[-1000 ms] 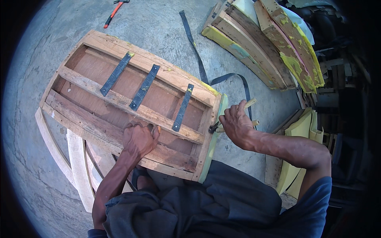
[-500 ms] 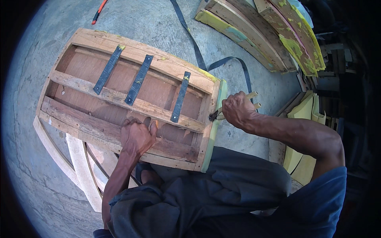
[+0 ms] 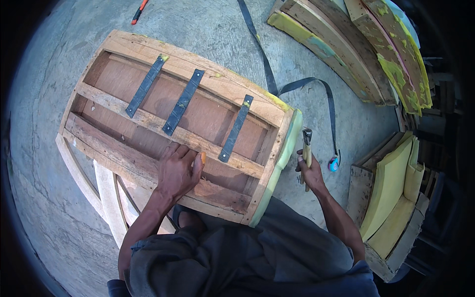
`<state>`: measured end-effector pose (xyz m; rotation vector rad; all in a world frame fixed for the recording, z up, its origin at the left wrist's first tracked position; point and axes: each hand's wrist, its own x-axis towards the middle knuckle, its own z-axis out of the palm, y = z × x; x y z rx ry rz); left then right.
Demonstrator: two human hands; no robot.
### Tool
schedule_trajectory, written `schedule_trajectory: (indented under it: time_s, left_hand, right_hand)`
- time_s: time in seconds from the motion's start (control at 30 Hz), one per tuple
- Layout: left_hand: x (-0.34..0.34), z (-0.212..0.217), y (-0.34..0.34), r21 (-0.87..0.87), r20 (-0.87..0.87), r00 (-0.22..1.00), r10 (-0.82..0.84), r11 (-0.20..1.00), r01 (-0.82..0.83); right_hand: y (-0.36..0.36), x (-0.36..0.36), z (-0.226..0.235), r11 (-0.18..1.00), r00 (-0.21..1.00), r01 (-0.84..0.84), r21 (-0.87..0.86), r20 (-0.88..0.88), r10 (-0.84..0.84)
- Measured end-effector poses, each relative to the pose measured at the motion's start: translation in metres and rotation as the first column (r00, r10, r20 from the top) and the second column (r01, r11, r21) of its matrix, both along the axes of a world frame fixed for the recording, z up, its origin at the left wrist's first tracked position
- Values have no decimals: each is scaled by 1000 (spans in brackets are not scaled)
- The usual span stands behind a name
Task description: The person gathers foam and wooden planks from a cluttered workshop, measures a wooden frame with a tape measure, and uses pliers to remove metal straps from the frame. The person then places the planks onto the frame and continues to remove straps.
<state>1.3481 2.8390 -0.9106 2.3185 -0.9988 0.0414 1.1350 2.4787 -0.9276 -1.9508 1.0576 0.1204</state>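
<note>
A wooden frame point(image 3: 123, 106) with a plywood back lies across the middle, with green foam point(image 3: 293, 133) along its right edge. Three dark rubber straps point(image 3: 182, 103) are nailed across its upper half. My left hand point(image 3: 179, 168) is closed over the frame's lower half, fingers curled by the middle rail; a small orange patch shows at its thumb, and what the fingers hold is hidden. To the right of the foam edge, my right hand point(image 3: 312, 174) grips pincers point(image 3: 307, 143) by their pale handles, dark jaws pointing up, apart from the frame.
A long dark strap point(image 3: 269, 74) runs over the concrete floor, near a blue tape measure point(image 3: 334, 163). Curved wooden pieces with yellow foam point(image 3: 341, 54) lie at upper right, a foam-padded frame point(image 3: 391, 198) at right. An orange-handled cutter point(image 3: 139, 12) lies at upper left, pale curved wood point(image 3: 106, 190) below the frame.
My right hand has drawn the pincers off the frame's right edge and turned their jaws upward. My left hand has shifted up toward the middle rail. The view has shifted, showing the tape measure.
</note>
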Motion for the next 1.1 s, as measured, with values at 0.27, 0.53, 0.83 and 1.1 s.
schedule_trajectory:
  time_s: [0.27,0.53,0.83,1.1]
  left_hand:
    - [31,10,-80,119,131,821,-556,831,544]
    - [45,-6,-56,372,108,685,-721,668,645]
    - [62,-13,-60,110,-136,688,-713,680,725]
    - [62,-9,-67,86,-193,710,-677,709,699]
  right_hand:
    - [-8,15,127,931,840,-363,30,-422,341]
    - [55,44,169,666,490,-725,176,-547,679]
    - [101,90,166,376,289,-927,0,-640,712]
    - [129,92,167,-53,66,-992,-117,-817,573]
